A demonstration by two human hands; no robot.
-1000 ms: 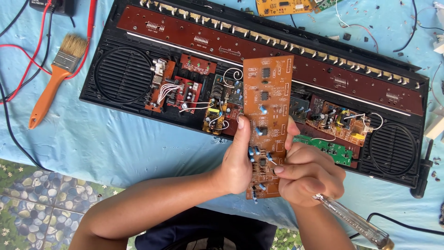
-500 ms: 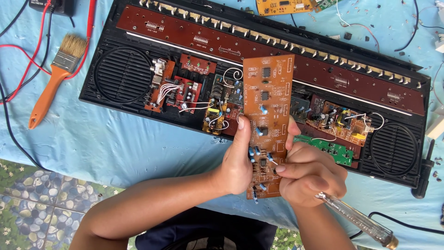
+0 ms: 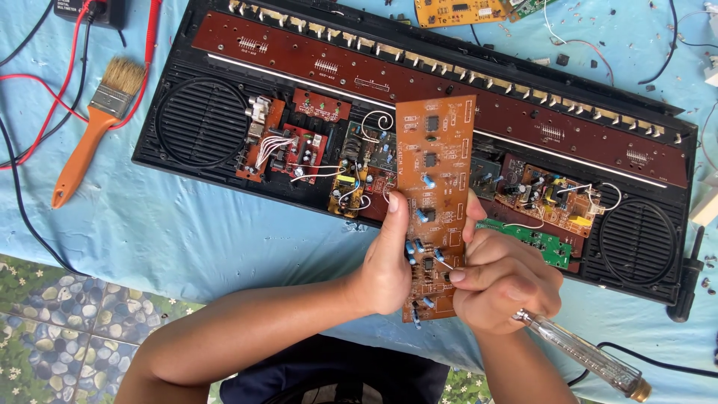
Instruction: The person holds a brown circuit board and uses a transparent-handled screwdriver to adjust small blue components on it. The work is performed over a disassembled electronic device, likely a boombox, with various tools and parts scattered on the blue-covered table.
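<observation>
I hold a long orange-brown circuit board [image 3: 435, 172] upright over an opened black electronic keyboard case [image 3: 187, 161]. My left hand [image 3: 385, 262] grips the board's lower left edge, thumb along its side. My right hand [image 3: 502, 278] holds the board's lower right edge with the fingertips, and a clear-handled screwdriver [image 3: 591, 355] is tucked in the same palm, pointing down to the right. The board carries small black chips and blue components. Its lower end is partly hidden by my fingers.
Inside the case sit a long dark red board [image 3: 449, 82], small red boards [image 3: 292, 146], a green board [image 3: 535, 241] and two round speaker grilles [image 3: 200, 123]. An orange-handled paintbrush [image 3: 93, 127] lies on the blue cloth at left, beside red and black wires [image 3: 45, 90]. A yellow board [image 3: 456, 11] lies at the top.
My hands and the board have barely shifted; the right fingers have adjusted slightly on the board's lower edge.
</observation>
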